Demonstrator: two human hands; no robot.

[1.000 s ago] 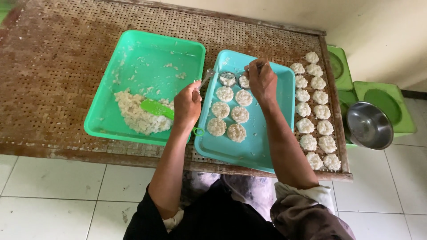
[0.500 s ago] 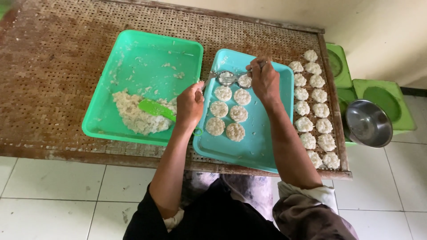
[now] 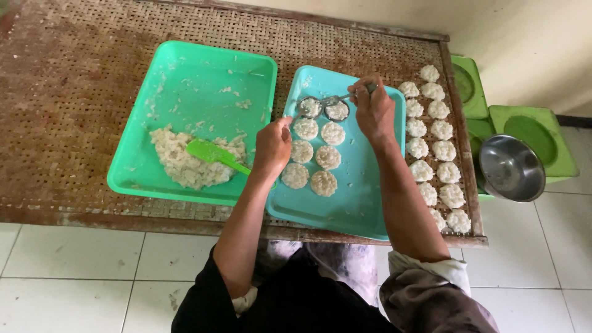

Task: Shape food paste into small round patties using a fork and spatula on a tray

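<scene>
We clamp the right hand (image 3: 372,110) on the metal ring mould (image 3: 325,108) over the blue tray (image 3: 364,203), beside the finished patties (image 3: 314,157). The left hand (image 3: 272,148) grips the green spatula (image 3: 213,154), which rests on the rice mixture (image 3: 185,165).

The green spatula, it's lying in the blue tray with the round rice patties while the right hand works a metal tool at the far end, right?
Not quite. The head view shows the green spatula lying in the green tray on the rice mixture, not in the blue tray. The right hand does hold a metal tool at the blue tray's far end.
</scene>
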